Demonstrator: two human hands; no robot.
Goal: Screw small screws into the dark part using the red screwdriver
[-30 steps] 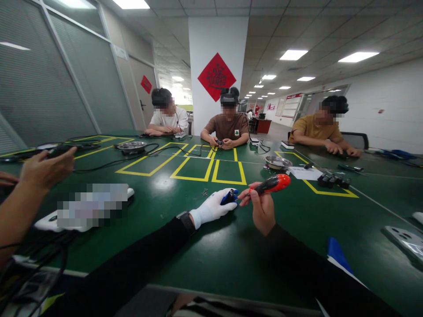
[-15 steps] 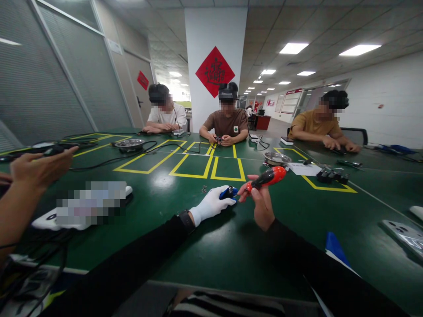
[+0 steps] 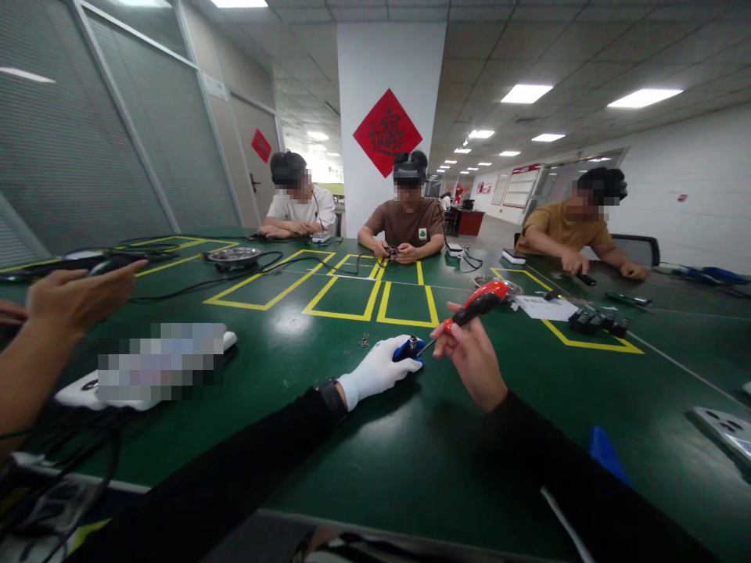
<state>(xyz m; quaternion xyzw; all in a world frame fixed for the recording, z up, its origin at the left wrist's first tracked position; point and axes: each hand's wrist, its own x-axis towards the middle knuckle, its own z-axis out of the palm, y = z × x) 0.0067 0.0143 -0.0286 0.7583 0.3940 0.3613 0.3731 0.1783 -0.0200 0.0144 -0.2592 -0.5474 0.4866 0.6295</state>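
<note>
a small black part [image 3: 413, 344] sits clasped in the gloved left hand [image 3: 382, 365] over the green tabletop [image 3: 375, 461]; right of it, the right hand [image 3: 476, 363] grasps a red-and-black screwdriver [image 3: 476, 305]. small metal bits [image 3: 364, 341] lie left of the part.

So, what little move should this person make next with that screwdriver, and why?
Probably ease the screwdriver gently forward to seat its tip. The right fingers point its shaft at the small dark part gripped in the gloved left fingers, but whether the tip is properly engaged is too small to tell.
</note>
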